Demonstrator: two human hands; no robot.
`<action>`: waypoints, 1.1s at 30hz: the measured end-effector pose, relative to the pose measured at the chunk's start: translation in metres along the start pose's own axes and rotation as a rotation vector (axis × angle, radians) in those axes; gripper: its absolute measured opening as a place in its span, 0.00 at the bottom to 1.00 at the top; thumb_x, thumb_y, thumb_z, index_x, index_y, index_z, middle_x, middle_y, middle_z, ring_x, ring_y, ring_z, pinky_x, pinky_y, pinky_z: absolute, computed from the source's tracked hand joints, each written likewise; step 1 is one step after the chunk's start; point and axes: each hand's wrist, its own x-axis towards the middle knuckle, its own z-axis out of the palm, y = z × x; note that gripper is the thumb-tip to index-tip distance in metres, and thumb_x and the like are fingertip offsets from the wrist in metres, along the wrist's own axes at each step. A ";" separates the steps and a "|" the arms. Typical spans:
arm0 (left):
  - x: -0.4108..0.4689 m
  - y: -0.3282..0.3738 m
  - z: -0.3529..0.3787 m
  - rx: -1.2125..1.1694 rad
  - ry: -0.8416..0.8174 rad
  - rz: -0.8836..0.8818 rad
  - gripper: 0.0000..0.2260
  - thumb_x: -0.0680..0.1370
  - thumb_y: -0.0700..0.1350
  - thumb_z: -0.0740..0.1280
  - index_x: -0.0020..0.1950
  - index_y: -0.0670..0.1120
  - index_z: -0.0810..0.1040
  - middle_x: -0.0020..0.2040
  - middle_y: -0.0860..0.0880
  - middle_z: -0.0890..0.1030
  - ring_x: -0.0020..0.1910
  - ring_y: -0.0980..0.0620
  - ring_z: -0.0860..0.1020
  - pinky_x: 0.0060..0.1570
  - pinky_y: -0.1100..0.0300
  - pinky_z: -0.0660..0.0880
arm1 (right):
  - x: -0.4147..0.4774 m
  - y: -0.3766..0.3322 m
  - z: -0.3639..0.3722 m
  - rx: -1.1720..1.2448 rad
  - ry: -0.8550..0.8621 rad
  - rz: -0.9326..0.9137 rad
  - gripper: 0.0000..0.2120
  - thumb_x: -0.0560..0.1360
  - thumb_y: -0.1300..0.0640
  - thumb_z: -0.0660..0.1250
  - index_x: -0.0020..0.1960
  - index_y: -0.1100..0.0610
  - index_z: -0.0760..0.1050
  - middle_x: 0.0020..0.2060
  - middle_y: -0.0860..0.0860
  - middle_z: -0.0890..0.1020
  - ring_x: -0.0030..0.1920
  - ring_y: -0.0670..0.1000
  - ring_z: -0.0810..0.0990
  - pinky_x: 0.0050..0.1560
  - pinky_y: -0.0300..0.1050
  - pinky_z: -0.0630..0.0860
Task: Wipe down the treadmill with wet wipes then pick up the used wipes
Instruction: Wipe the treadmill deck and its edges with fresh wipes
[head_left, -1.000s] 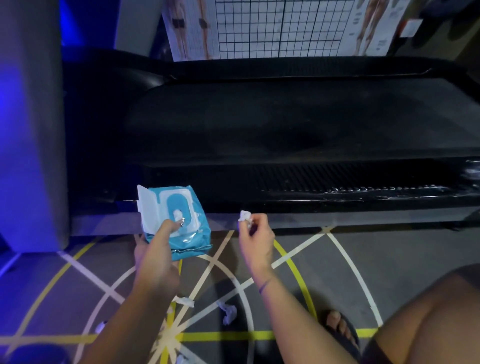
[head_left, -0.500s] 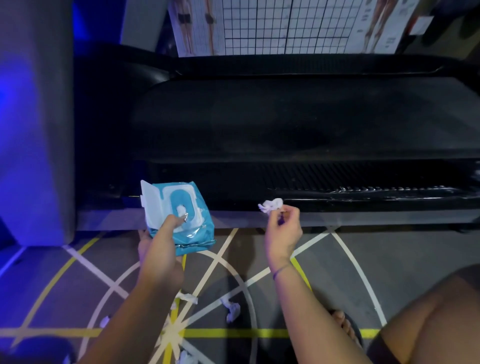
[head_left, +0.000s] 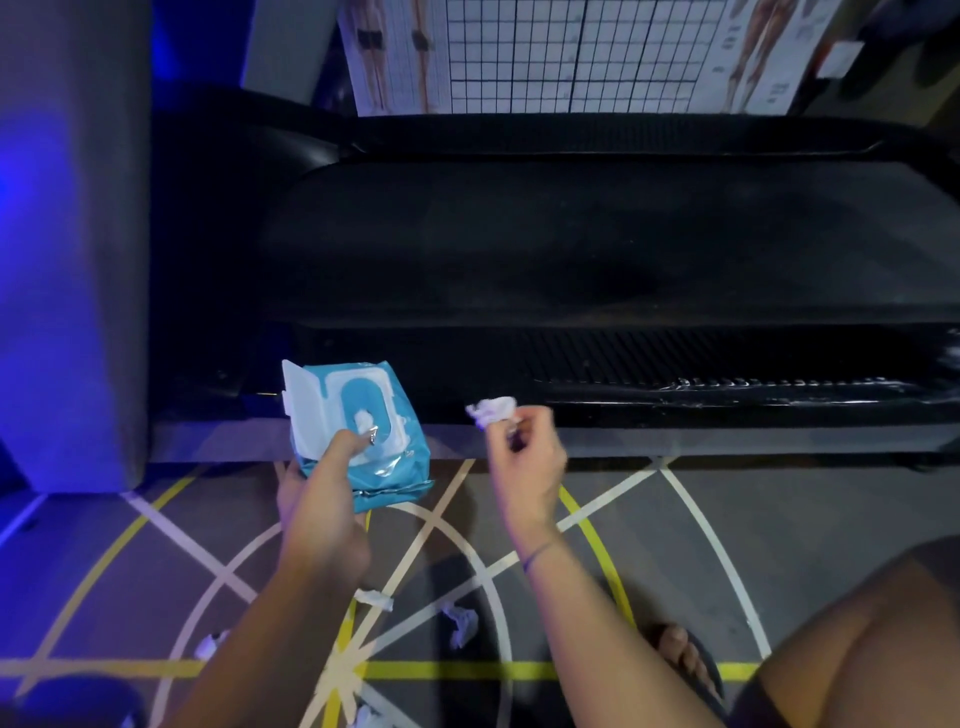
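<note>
Blue pack (head_left: 390, 470): a soft packet of wet wipes, held up in front of the treadmill's near edge. Its white lid (head_left: 300, 396) is swung open to the left, and a white tuft shows in the opening.
Left hand (head_left: 318, 501): grips the pack, fingers underneath, thumb bent over the top beside the opening.
Right hand (head_left: 525, 470): raised just right of the pack, thumb and fingertips pinching a small crumpled wipe (head_left: 493, 410); the other fingers are curled.
Treadmill (head_left: 571, 249): black and dim, lying across the view beyond both hands.
Floor (head_left: 789, 525): grey with white and yellow lines.
Used wipes: one (head_left: 461, 623) between the forearms, one (head_left: 375, 598) beside the left forearm, another (head_left: 210, 644) farther left.
Poster (head_left: 545, 52): gridded, behind the treadmill.
Pillar (head_left: 67, 234): grey, lit blue, at left.
</note>
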 end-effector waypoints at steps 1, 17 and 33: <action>0.000 0.000 0.000 0.004 0.012 0.004 0.21 0.77 0.38 0.75 0.69 0.48 0.79 0.57 0.49 0.88 0.52 0.47 0.88 0.52 0.48 0.84 | -0.009 -0.001 0.010 -0.012 -0.088 -0.016 0.08 0.76 0.55 0.71 0.44 0.49 0.71 0.36 0.47 0.80 0.36 0.50 0.77 0.38 0.45 0.72; 0.000 -0.007 0.010 -0.023 0.001 -0.023 0.21 0.76 0.40 0.77 0.68 0.49 0.78 0.57 0.48 0.88 0.52 0.46 0.88 0.60 0.41 0.82 | 0.031 0.036 -0.030 -0.011 0.306 0.353 0.05 0.74 0.58 0.69 0.46 0.55 0.72 0.37 0.50 0.81 0.41 0.56 0.79 0.40 0.40 0.65; -0.031 -0.038 0.085 0.028 -0.199 -0.069 0.17 0.79 0.35 0.71 0.66 0.47 0.79 0.57 0.47 0.88 0.55 0.47 0.87 0.54 0.48 0.83 | 0.121 0.060 -0.152 0.001 0.559 0.451 0.04 0.73 0.56 0.64 0.47 0.55 0.73 0.38 0.48 0.80 0.41 0.55 0.81 0.42 0.46 0.74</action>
